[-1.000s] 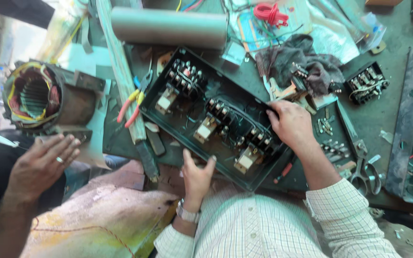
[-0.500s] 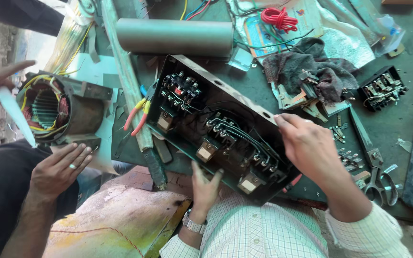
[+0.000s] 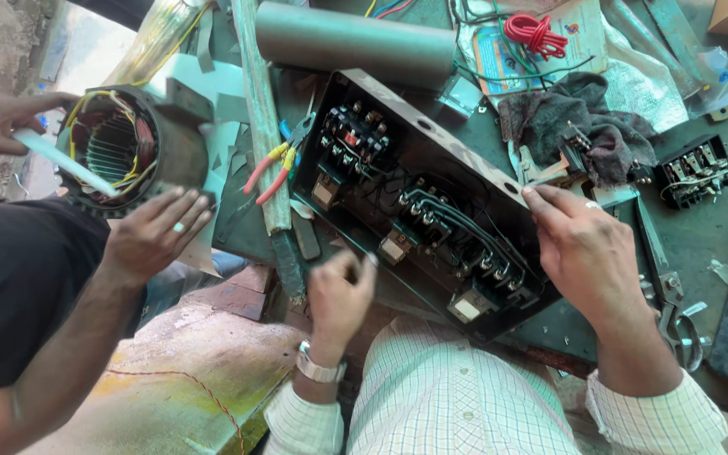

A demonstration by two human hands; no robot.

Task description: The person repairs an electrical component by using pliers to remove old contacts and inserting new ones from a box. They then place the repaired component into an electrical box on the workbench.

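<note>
Head view: right hand (image 3: 585, 246) lies flat, fingers spread, on the far rim of the black box (image 3: 431, 198), seemingly steadying it. Left hand (image 3: 340, 295) hovers at its near edge, fingers curled, apparently empty. Box sits between both hands on the desk (image 3: 701, 232); its wiring is hard to trace.

black starter box (image 3: 431, 202); red-yellow handled pliers (image 3: 275, 164); grey tube (image 3: 355, 42); red wire coil (image 3: 535, 34); dark grey rag (image 3: 579, 122); green-white checked sleeves (image 3: 659, 417); copper, yellow motor windings (image 3: 111, 147).
</note>
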